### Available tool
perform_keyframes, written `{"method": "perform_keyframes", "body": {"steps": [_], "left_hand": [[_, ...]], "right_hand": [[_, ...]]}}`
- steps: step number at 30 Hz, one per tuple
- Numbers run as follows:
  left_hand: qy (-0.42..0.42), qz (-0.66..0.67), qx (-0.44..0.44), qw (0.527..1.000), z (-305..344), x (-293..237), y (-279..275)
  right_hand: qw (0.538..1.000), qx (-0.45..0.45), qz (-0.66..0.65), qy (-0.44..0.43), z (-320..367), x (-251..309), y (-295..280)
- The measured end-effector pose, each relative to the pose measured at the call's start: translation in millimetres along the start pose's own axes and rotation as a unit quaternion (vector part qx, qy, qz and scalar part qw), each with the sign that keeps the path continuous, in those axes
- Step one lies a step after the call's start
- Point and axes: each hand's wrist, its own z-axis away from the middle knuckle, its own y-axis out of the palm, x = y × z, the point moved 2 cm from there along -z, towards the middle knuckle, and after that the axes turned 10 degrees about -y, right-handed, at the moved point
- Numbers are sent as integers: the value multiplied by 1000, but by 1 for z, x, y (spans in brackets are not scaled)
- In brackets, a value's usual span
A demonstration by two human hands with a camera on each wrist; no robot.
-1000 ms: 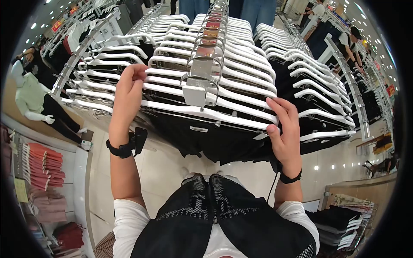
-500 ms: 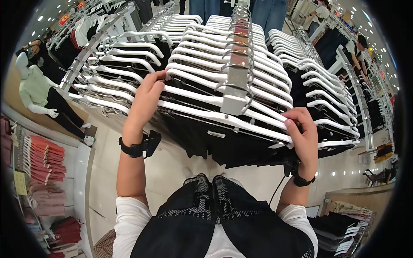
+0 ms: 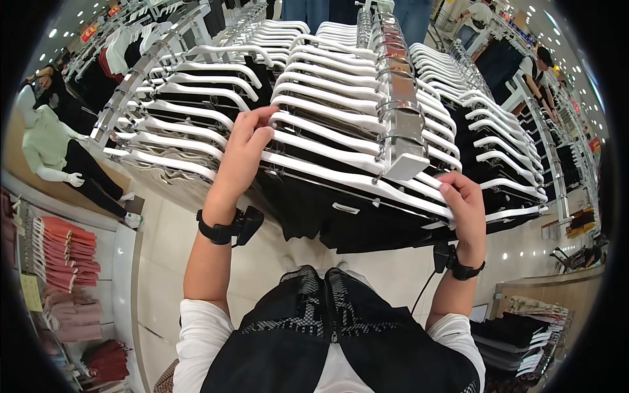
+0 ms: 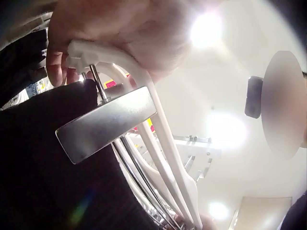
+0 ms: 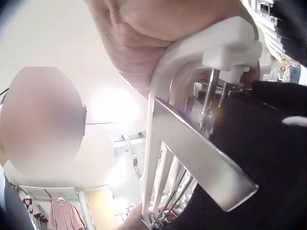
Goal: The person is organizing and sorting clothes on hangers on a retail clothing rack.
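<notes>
White clothes hangers [image 3: 325, 175] with black garments [image 3: 298, 209] clipped below hang from the middle chrome rail [image 3: 405, 134]. My left hand [image 3: 244, 157] holds the left ends of the front hangers, its fingers bent over them. At the opposite ends, my right hand [image 3: 466, 204] grips the front hangers between thumb and fingers. In the left wrist view, two white hanger arms [image 4: 160, 139] run under the palm, with a metal clip [image 4: 106, 125] on the dark cloth. A similar clip [image 5: 206, 158] shows in the right wrist view, below the hanger ends curving under the palm.
More hangers fill the left rail [image 3: 118, 98] and right rail [image 3: 557, 173] close beside. A mannequin [image 3: 49, 141] stands at the left, near shelves of pink garments [image 3: 65, 249]. Folded dark clothes [image 3: 514, 334] lie low at the right. Another person [image 3: 534, 78] stands beyond.
Both hands have moved rightward in the head view, the left more. The right thumb and fingers have closed on the hanger ends. The middle rail now appears further right.
</notes>
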Motion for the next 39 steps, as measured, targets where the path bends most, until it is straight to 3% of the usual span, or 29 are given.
{"method": "perform_keyframes", "body": {"steps": [11, 18, 22, 25, 33, 36, 39], "left_hand": [[-23, 53, 8, 998, 11, -2, 4], [-35, -66, -36, 997, 33, -20, 8], [116, -173, -64, 976, 32, -25, 13], [105, -218, -88, 966, 42, -40, 20], [90, -205, -72, 972, 64, -41, 17], [131, -297, -114, 939, 63, -40, 24], [174, -359, -104, 911, 60, -50, 41]], "right_hand": [[1000, 9, -5, -12, -6, 3, -4], [998, 29, 27, -49, -9, 12, 2], [995, 46, 9, -91, -9, 19, 7], [994, 59, -12, -86, -1, 16, 2], [963, 44, 109, -244, 14, 15, -6], [917, 64, 225, -323, 13, 22, 0], [911, 116, 210, -336, 18, 32, -2]]}}
